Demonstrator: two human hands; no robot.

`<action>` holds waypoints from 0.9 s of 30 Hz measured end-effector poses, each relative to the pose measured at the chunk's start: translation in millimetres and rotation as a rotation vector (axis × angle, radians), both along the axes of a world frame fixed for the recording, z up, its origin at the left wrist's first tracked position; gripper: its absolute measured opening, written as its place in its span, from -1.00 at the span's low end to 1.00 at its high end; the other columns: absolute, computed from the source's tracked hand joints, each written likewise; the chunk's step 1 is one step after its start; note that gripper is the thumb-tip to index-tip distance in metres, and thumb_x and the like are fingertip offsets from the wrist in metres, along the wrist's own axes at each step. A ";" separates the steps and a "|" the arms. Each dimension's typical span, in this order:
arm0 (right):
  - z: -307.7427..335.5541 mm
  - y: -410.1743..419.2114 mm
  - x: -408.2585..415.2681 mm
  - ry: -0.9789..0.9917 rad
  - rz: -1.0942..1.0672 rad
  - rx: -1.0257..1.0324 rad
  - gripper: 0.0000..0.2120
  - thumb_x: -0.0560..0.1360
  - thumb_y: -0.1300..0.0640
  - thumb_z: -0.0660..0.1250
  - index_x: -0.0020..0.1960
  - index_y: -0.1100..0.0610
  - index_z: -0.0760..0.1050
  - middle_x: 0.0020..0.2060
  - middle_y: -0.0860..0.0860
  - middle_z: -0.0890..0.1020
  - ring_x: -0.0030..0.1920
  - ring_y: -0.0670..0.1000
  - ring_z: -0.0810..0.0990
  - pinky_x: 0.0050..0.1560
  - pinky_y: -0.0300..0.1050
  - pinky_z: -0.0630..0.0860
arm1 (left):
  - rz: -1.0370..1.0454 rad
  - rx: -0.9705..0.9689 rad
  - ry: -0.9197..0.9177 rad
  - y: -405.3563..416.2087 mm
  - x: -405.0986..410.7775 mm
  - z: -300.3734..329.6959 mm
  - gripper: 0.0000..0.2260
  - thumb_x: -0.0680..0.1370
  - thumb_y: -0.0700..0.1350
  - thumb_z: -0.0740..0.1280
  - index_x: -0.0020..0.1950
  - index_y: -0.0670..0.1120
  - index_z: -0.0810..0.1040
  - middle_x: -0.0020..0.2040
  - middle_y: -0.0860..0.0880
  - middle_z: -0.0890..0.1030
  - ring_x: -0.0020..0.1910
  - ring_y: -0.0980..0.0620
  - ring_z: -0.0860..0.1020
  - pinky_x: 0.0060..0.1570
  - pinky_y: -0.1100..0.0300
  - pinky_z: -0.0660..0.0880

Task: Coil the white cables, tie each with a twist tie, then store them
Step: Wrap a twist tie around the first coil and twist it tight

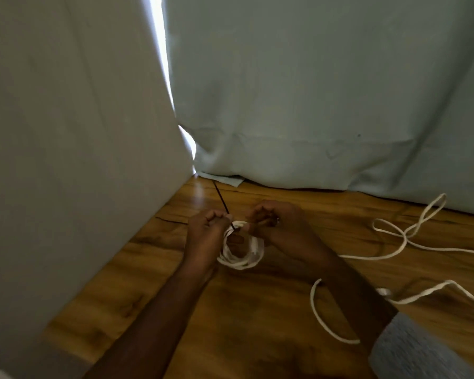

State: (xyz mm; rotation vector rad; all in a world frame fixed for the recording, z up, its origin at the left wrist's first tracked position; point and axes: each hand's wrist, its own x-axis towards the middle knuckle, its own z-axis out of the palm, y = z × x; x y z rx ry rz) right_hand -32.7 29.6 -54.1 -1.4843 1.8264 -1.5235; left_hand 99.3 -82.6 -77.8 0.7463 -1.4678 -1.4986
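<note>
1. Coiled white cable [241, 251]: smooth, round cord wound into a small ring of several loops, held just above the wood floor [257, 310] between both hands.
2. Black twist tie [221, 200]: thin, stiff and straight, slanting up and away from the top of the coil toward the curtain; lower end meeting the coil's upper edge.
3. Left hand [205, 232]: fingers curled, pinching the twist tie close to the coil, palm side against the ring's left edge.
4. Right hand [274, 222]: fingers curled tight at the coil's upper right, gripping the loops there; whether also holding the tie's other end, cannot tell. Grey knitted sleeve [411, 348] at the lower right.
5. Loose white cable [411, 236]: same smooth cord, sprawled in open curves and a figure-eight loop on the floor to the right, well apart from the coil; another long curve passing under the right forearm.
6. No container visible.
7. Floor: glossy brown wood-grain planks with dark knots and a bright streak of reflected light.
8. Pale blue-green curtain [326, 91]: soft, creased fabric reaching the floor behind the hands; a narrow bright gap where it meets a plain pale panel [66, 132] on the left.
</note>
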 end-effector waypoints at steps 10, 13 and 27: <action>8.7 -61.5 76.9 0.123 -0.004 0.197 -0.84 0.47 -0.07 0.48 -0.18 0.00 0.65 -0.30 -0.10 0.69 -0.29 -0.15 0.67 -0.30 -0.19 0.55 | 0.075 0.059 -0.275 -56.4 94.3 6.1 -0.89 0.50 -0.39 0.28 -0.17 -0.33 0.59 -0.31 -0.25 0.58 -0.44 -0.11 0.58 -0.40 0.10 0.59; 5.5 -68.3 80.0 0.115 -0.025 0.219 -0.85 0.48 -0.04 0.48 -0.18 0.02 0.64 -0.29 -0.07 0.68 -0.27 -0.10 0.66 -0.28 -0.15 0.54 | 0.173 -0.101 -0.450 -79.5 106.4 -0.9 -0.90 0.33 -0.17 0.41 -0.39 -0.14 0.62 -0.31 -0.15 0.66 -0.27 -0.15 0.65 -0.18 -0.05 0.62; -0.2 -84.0 82.2 0.254 -0.043 0.260 -0.91 0.51 0.15 0.43 -0.16 0.12 0.66 -0.26 -0.03 0.67 -0.29 -0.16 0.60 -0.35 -0.33 0.38 | 0.257 -0.378 -0.715 -98.6 107.2 19.4 -0.81 0.41 -0.08 0.44 -0.35 -0.16 0.63 -0.40 -0.05 0.65 -0.34 0.06 0.64 -0.18 0.07 0.61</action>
